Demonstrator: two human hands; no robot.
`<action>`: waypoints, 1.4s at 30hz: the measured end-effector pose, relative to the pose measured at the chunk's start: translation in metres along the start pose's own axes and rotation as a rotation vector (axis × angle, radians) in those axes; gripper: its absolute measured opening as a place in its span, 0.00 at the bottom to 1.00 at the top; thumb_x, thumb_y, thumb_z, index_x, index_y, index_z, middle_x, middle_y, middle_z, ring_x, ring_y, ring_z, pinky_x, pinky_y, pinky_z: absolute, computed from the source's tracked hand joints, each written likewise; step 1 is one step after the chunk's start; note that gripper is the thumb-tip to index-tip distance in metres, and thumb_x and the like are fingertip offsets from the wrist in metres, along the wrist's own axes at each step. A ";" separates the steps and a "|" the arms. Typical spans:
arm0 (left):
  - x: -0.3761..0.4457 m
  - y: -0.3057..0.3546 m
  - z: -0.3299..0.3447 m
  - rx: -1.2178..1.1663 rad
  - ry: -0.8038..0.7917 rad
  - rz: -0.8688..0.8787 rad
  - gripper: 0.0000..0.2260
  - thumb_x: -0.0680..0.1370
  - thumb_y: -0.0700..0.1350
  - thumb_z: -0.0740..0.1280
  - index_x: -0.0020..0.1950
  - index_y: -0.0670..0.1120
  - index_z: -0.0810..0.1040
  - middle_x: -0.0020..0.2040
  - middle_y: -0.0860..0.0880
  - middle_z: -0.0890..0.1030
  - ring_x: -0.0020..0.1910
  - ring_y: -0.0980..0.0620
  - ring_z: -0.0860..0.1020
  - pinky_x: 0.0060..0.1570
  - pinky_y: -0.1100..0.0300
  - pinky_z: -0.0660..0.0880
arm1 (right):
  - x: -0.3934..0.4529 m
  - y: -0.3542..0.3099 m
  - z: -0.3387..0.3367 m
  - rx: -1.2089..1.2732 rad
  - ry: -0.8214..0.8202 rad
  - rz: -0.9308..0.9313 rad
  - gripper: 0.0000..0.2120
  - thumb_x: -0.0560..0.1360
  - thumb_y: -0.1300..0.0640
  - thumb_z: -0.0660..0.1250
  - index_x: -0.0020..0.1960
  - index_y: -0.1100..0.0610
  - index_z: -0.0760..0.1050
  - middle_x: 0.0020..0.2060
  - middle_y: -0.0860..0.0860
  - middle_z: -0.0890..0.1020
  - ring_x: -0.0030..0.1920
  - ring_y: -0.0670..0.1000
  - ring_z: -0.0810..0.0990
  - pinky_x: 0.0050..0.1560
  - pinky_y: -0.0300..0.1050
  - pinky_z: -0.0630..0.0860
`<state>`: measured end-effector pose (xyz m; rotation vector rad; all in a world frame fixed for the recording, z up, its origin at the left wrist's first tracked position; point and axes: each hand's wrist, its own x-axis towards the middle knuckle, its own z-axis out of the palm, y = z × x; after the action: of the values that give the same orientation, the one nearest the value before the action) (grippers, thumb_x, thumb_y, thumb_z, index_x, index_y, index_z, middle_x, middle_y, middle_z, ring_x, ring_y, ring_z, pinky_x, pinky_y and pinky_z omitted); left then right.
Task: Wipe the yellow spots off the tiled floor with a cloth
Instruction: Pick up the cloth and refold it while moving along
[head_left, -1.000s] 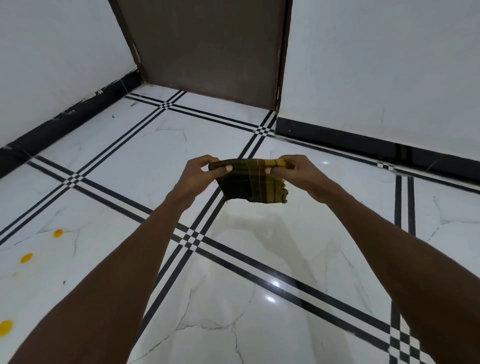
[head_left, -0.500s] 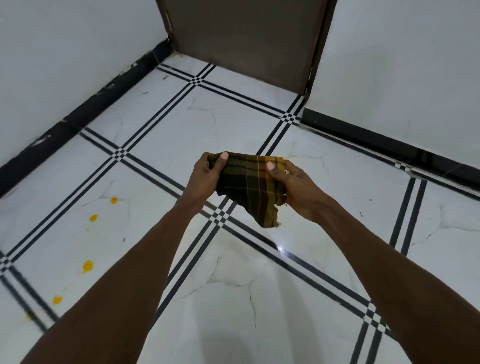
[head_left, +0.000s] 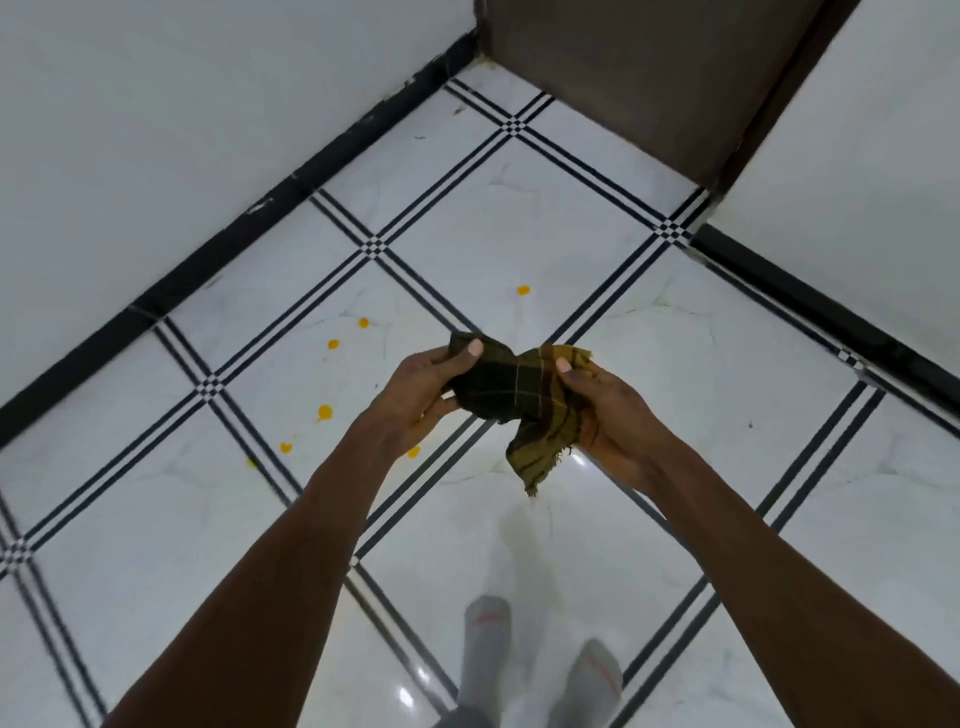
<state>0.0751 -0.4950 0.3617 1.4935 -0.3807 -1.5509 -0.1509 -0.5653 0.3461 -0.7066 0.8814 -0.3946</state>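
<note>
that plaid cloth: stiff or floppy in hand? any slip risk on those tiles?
Likely floppy: the cloth bunches between the left hand and right hand, one corner drooping. Probably light. The floor looks glossy, so it may slide easily.

White walls (head_left: 182, 130) meet along a black skirting band (head_left: 249, 208) that runs down the left side; a second black band (head_left: 831, 322) runs under the right-hand wall (head_left: 883, 156). A brown door (head_left: 649, 73) stands at the top, between the two walls. At the bottom edge, two feet in grey socks (head_left: 488, 639) with a reddish stripe stand side by side.
</note>
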 end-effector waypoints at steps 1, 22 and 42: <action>-0.013 0.000 -0.011 -0.004 0.020 -0.013 0.18 0.82 0.47 0.70 0.68 0.38 0.80 0.61 0.41 0.86 0.64 0.45 0.83 0.63 0.51 0.82 | -0.007 0.000 0.012 -0.009 -0.037 0.024 0.17 0.85 0.52 0.63 0.68 0.59 0.79 0.62 0.61 0.84 0.59 0.62 0.84 0.62 0.59 0.79; -0.205 -0.041 -0.286 0.391 0.262 0.258 0.13 0.86 0.56 0.61 0.64 0.49 0.77 0.60 0.50 0.83 0.62 0.51 0.82 0.64 0.50 0.80 | -0.057 0.138 0.324 -0.530 0.165 -0.224 0.13 0.86 0.49 0.60 0.66 0.46 0.78 0.59 0.43 0.84 0.60 0.40 0.82 0.61 0.39 0.78; -0.004 -0.162 -0.508 0.412 0.277 -0.027 0.16 0.80 0.54 0.67 0.57 0.43 0.81 0.58 0.39 0.84 0.61 0.40 0.83 0.63 0.37 0.79 | 0.161 0.349 0.349 -0.570 0.271 -0.113 0.13 0.81 0.56 0.71 0.64 0.46 0.80 0.56 0.46 0.87 0.59 0.47 0.85 0.62 0.58 0.83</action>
<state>0.4714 -0.2220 0.1324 2.0091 -0.5408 -1.3102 0.2364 -0.2734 0.1618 -1.2511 1.2328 -0.3450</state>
